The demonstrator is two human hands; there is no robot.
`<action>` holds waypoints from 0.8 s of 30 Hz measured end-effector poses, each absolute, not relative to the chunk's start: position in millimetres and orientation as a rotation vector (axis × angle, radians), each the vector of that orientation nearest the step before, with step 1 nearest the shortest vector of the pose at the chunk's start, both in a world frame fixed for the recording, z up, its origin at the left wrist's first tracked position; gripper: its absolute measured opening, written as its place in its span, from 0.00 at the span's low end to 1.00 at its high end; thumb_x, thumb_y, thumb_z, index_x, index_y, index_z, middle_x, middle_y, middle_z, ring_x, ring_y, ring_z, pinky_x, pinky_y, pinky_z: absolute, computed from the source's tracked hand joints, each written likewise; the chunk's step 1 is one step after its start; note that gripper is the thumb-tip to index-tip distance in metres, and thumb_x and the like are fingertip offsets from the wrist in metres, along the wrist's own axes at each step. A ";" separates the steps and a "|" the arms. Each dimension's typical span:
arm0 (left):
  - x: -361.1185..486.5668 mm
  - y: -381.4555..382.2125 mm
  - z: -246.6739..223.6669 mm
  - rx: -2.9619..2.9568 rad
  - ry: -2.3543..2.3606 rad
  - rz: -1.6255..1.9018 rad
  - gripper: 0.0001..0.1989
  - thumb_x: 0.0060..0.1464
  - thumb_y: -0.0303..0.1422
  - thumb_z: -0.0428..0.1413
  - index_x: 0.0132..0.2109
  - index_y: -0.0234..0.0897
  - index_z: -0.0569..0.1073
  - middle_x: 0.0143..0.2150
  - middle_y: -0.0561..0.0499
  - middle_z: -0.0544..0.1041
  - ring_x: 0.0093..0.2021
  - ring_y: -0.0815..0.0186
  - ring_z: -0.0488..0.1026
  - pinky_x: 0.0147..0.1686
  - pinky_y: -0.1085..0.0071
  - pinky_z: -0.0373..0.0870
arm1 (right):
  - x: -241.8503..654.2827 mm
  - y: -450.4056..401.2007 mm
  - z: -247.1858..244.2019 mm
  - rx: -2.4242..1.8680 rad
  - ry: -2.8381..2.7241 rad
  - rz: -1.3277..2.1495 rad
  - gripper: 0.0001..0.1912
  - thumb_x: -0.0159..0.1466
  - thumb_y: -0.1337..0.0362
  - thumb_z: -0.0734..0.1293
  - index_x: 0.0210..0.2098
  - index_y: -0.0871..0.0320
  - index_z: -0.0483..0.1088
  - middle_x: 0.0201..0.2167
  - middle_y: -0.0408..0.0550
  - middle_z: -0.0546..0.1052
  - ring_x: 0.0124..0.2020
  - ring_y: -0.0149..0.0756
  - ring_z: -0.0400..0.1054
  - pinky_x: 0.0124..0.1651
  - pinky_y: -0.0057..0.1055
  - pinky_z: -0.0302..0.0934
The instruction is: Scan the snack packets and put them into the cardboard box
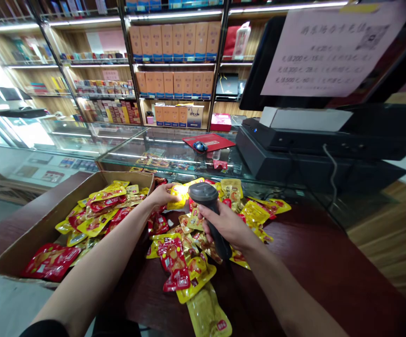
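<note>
Two bare hands work over a dark red worktop (304, 262); the left hand (161, 196), fingers pinched together, holds one yellow packet (177, 200) near the worktop's far edge; the right hand (226, 222) is wrapped around one black scanner (204, 194), its lit head aimed at that packet; glare on the glossy foil could spoil a reading, and crowded neighbours could cause a wrong one; a pale gold packet (208, 311) lies towards the near edge, where a nudge could send it off; one cardboard box (6, 250), left of the hands, seems to overhang that edge, so a bump could tip it; the loose packets (175, 257) and those boxed overlap too much to count; one mouse (199, 147) sits beyond.
</note>
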State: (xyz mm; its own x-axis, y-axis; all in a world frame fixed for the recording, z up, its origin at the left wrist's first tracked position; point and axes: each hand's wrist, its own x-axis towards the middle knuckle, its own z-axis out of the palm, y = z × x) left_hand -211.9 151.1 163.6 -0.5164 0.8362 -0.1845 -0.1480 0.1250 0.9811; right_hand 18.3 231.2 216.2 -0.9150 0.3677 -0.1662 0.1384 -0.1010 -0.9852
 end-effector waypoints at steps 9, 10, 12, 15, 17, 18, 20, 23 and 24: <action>-216.1 153.7 157.5 0.683 1.543 1.548 0.32 0.21 0.28 0.74 0.41 0.32 0.76 0.31 0.49 0.82 0.32 0.59 0.80 0.39 0.62 0.76 | 18.9 230.8 219.0 -0.644 -2.029 2.102 0.13 0.66 0.53 0.64 0.35 0.56 0.62 0.15 0.36 0.70 0.12 0.26 0.63 0.15 0.20 0.58; -215.9 154.1 156.3 0.682 1.542 1.561 0.32 0.21 0.29 0.74 0.40 0.32 0.76 0.31 0.49 0.82 0.32 0.60 0.80 0.39 0.62 0.76 | 19.2 230.7 220.0 -0.650 -2.032 2.096 0.13 0.66 0.53 0.64 0.35 0.56 0.63 0.15 0.36 0.70 0.12 0.26 0.63 0.15 0.20 0.58; -214.4 154.8 154.4 0.680 1.543 1.597 0.31 0.22 0.29 0.74 0.40 0.33 0.76 0.31 0.49 0.82 0.32 0.60 0.80 0.39 0.63 0.77 | 20.1 230.1 222.7 -0.653 -2.034 2.090 0.14 0.65 0.51 0.65 0.35 0.56 0.63 0.15 0.35 0.70 0.12 0.26 0.63 0.15 0.20 0.58; -211.3 154.7 156.4 0.671 1.587 1.664 0.29 0.25 0.31 0.73 0.39 0.34 0.76 0.33 0.49 0.82 0.32 0.61 0.79 0.38 0.63 0.77 | 23.0 228.3 228.5 -0.624 -2.039 2.087 0.17 0.63 0.48 0.67 0.35 0.56 0.64 0.16 0.36 0.70 0.12 0.26 0.63 0.15 0.20 0.57; -210.9 151.1 164.0 0.674 1.629 1.727 0.29 0.25 0.32 0.73 0.40 0.34 0.76 0.34 0.49 0.82 0.32 0.61 0.79 0.39 0.62 0.77 | 25.5 226.8 232.7 -0.590 -2.044 2.082 0.18 0.62 0.47 0.67 0.35 0.56 0.64 0.16 0.36 0.70 0.12 0.26 0.63 0.15 0.21 0.57; -211.9 147.3 170.1 0.676 1.646 1.770 0.29 0.25 0.32 0.73 0.40 0.34 0.76 0.34 0.49 0.82 0.33 0.61 0.79 0.39 0.62 0.77 | 26.8 226.1 234.6 -0.573 -2.046 2.080 0.19 0.62 0.47 0.67 0.35 0.56 0.64 0.16 0.36 0.70 0.12 0.26 0.63 0.15 0.21 0.57; -216.8 134.8 186.3 0.687 1.678 1.848 0.30 0.26 0.34 0.73 0.41 0.34 0.76 0.35 0.49 0.82 0.33 0.61 0.79 0.39 0.63 0.77 | 28.8 224.6 237.1 -0.541 -2.048 2.079 0.20 0.61 0.46 0.67 0.35 0.56 0.64 0.16 0.35 0.69 0.13 0.26 0.64 0.16 0.21 0.57; -232.3 103.1 215.1 0.720 1.798 1.882 0.30 0.27 0.36 0.72 0.42 0.34 0.76 0.35 0.49 0.82 0.32 0.62 0.79 0.37 0.64 0.76 | 30.0 222.7 236.9 -0.524 -2.045 2.086 0.21 0.60 0.44 0.67 0.36 0.55 0.63 0.16 0.36 0.69 0.13 0.27 0.63 0.15 0.22 0.57; -239.4 89.7 224.2 0.732 1.856 1.879 0.30 0.27 0.37 0.73 0.42 0.33 0.76 0.35 0.49 0.82 0.32 0.62 0.79 0.37 0.65 0.76 | 29.9 222.0 236.0 -0.523 -2.045 2.088 0.21 0.60 0.44 0.67 0.36 0.55 0.62 0.17 0.36 0.70 0.13 0.28 0.63 0.16 0.23 0.57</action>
State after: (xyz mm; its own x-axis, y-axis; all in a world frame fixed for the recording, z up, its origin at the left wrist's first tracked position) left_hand -239.4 89.7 224.2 -0.7834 0.6154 0.0874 0.0799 -0.0398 0.9960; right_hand 29.9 222.0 236.0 -0.9236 0.3614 -0.1280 0.1203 -0.0437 -0.9918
